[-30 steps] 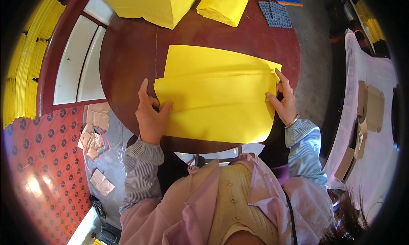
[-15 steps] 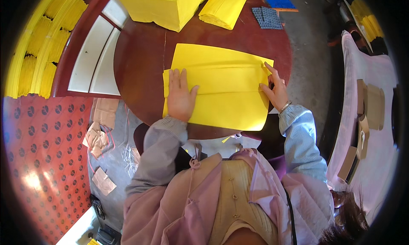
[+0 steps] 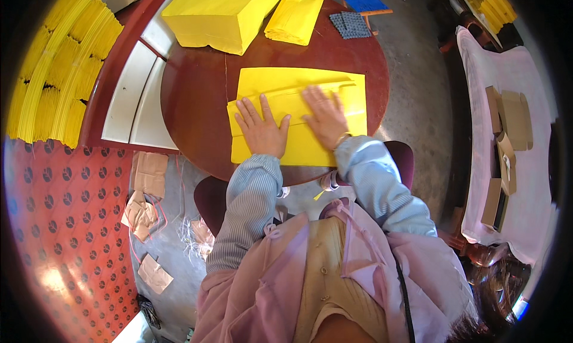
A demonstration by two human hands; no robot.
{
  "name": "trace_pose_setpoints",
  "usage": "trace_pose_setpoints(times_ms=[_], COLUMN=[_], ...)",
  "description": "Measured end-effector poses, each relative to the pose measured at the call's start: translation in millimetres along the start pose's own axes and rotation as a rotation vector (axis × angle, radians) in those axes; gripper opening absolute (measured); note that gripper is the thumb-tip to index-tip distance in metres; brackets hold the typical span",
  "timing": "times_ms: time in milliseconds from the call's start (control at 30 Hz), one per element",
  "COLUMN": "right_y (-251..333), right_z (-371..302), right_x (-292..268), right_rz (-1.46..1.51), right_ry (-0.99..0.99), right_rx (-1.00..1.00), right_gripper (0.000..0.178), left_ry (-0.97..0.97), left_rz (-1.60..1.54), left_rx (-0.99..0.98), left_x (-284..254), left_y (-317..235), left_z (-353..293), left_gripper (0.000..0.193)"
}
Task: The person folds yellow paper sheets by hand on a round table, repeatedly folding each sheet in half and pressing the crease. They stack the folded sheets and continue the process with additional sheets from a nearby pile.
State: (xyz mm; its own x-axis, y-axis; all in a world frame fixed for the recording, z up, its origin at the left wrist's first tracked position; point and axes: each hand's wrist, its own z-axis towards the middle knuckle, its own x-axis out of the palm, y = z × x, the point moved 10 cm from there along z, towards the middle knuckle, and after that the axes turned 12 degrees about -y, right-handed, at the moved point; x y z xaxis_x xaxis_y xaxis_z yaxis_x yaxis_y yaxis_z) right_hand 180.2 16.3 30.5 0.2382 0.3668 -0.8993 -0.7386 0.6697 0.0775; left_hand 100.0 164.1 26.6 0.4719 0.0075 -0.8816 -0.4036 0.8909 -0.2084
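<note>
A sheet of yellow paper (image 3: 298, 152), with folded flaps across its middle, lies flat on the round dark red table (image 3: 197, 98). My left hand (image 3: 262, 131) rests on its left part, fingers spread and pointing away from me. On the right part lies my right hand (image 3: 327, 117), stretched out flat over the folded strip and a little blurred by motion. Neither hand grips anything. Behind the sheet stand a large yellow paper block (image 3: 221, 18) and a flatter yellow folded bundle (image 3: 296, 15).
Blue-grey textured mats (image 3: 350, 25) lie at the table's far right edge. At left are stacked yellow sheets (image 3: 57, 74) beside a white-fronted cabinet (image 3: 128, 98). Brown cardboard boxes (image 3: 516, 122) rest on a pale pink cloth (image 3: 477, 62) at right. Brown paper scraps (image 3: 155, 274) litter the floor.
My right hand has left the sheet's right edge and moved left onto the folded strip, its fingers now flat. My left hand has shifted slightly right with fingers spread wider.
</note>
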Motion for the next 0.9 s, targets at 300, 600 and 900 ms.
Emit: trace_pose_setpoints(times_ms=[300,600,900], right_y=[-73,34,-21], right_z=[-8,14,-6], right_x=[-43,-37,-53], right_rz=[-0.368,0.498,0.591], right_ry=[0.055,-0.225,-0.262], right_rx=[0.117,-0.004,0.228], right_gripper=[0.066,0.032,0.013], left_ry=[-0.048,-0.061,-0.268], left_rz=[0.058,-0.520,-0.565], left_rx=[-0.018,0.197,0.139], left_x=[-18,-23,-54], left_y=[39,3,10], left_z=[-4,5,1], left_gripper=[0.073,0.034,0.021])
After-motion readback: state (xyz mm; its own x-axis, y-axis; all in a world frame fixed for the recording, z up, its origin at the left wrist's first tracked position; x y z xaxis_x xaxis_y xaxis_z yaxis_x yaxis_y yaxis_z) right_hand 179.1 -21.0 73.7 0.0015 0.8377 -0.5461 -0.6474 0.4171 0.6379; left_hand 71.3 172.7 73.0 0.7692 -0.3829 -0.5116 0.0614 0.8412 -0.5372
